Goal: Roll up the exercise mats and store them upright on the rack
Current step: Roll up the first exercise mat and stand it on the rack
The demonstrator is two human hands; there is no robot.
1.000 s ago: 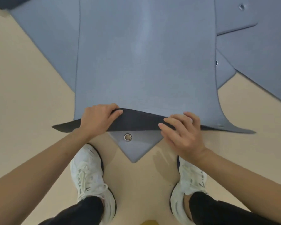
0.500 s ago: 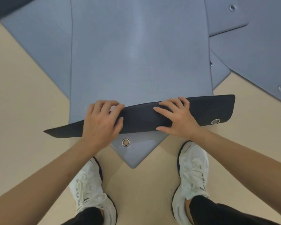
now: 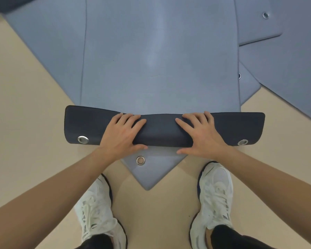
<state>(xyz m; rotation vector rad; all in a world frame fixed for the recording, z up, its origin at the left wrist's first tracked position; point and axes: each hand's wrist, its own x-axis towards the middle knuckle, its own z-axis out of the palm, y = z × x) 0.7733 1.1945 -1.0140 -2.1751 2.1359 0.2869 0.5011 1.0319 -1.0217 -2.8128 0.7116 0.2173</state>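
Exercise mat (image 3: pixel 160 60), grey-blue, has its near end folded over, dark side up; left hand (image 3: pixel 121 134) and right hand (image 3: pixel 202 135) press on the fold, fingers spread flat.

I am looking down at a smooth beige floor (image 3: pixel 29 112) that is taking up the left side and lower part of my view. Soft, even light is falling on it, casting only faint, blurred shadows. A tiny dark speck (image 3: pixel 189 216) is lying toward the lower right.
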